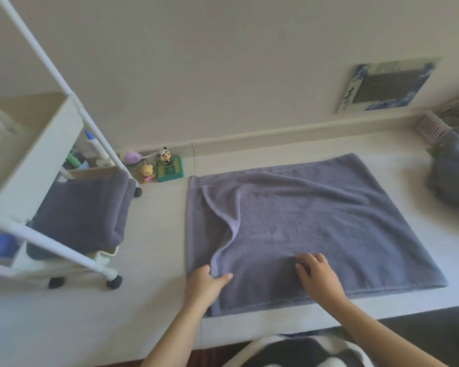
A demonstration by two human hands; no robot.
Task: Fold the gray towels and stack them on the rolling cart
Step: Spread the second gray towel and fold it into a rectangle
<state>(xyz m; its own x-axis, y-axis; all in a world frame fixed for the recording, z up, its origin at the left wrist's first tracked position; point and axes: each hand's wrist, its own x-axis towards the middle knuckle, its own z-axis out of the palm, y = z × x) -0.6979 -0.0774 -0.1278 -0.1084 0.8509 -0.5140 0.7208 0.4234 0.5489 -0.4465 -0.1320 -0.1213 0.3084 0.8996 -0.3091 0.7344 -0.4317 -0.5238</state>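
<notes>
— What do you have nearest you?

— Your two hands, both on one gray towel spread over the pale surface. Your left hand pinches a raised hem at the towel's near left, thumb over the fold and fingers curled under it. Your right hand rests on the cloth near its front edge, fingers bent and pressing into the pile; you cannot tell whether they nip any fabric.

— How does that towel look?

— Doubled, with the upper layer lying askew, its left hem rising in a wavy ridge from your left hand toward the far corner.

— And how many towels in all?

— Three places show gray cloth. One folded towel sits on the rolling cart to your left, on a lower tray. A crumpled gray heap lies at the far right edge.

— Beyond that?

— Three small figurines by the wall, and one framed picture leaning on it.
</notes>
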